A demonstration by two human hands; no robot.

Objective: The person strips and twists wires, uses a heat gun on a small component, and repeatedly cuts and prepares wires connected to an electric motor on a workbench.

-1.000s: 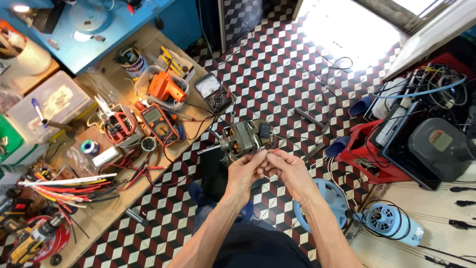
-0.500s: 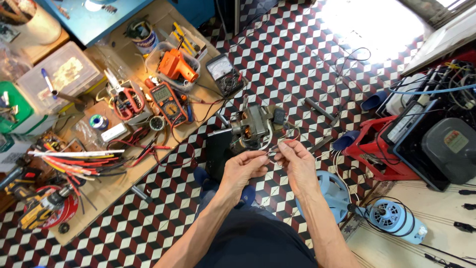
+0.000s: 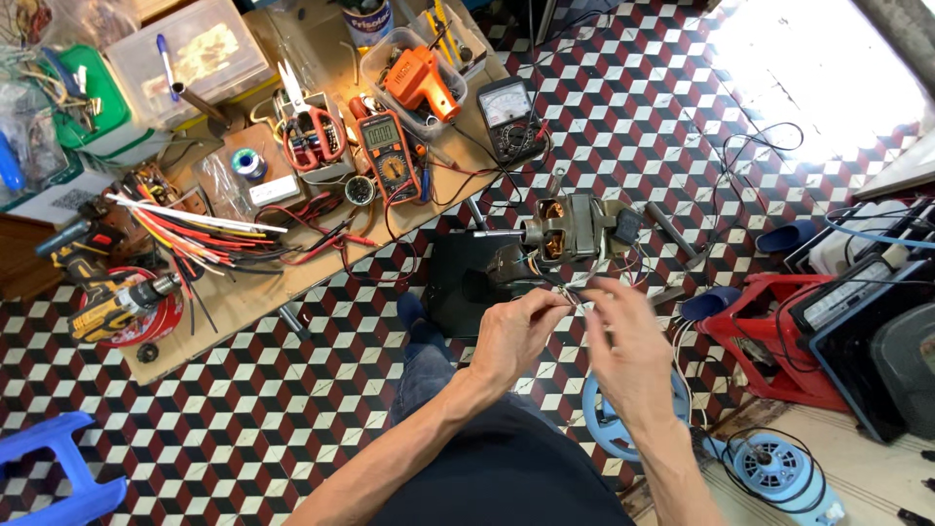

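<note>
A small electric motor (image 3: 570, 229) with copper windings rests on a black block (image 3: 458, 282) in front of me. Thin wires (image 3: 575, 294) run from it toward my hands. My left hand (image 3: 516, 331) pinches the wire ends between thumb and fingers just below the motor. My right hand (image 3: 628, 351) is blurred right beside it, fingers spread, at the same wires; whether it grips them I cannot tell.
A low workboard (image 3: 253, 292) at left carries an orange multimeter (image 3: 390, 156), an analog meter (image 3: 506, 115), an orange tool (image 3: 424, 83), red cutters (image 3: 312, 136), bundled wires (image 3: 205, 234) and a yellow drill (image 3: 117, 302). A red stool (image 3: 755, 331), blue fan parts (image 3: 779, 472) and dark appliances (image 3: 877, 341) stand right.
The view has shifted, so the motor and bench sit further right and lower. My hands stay at the motor's wires; the right hand has opened and moved slightly away from the left.
</note>
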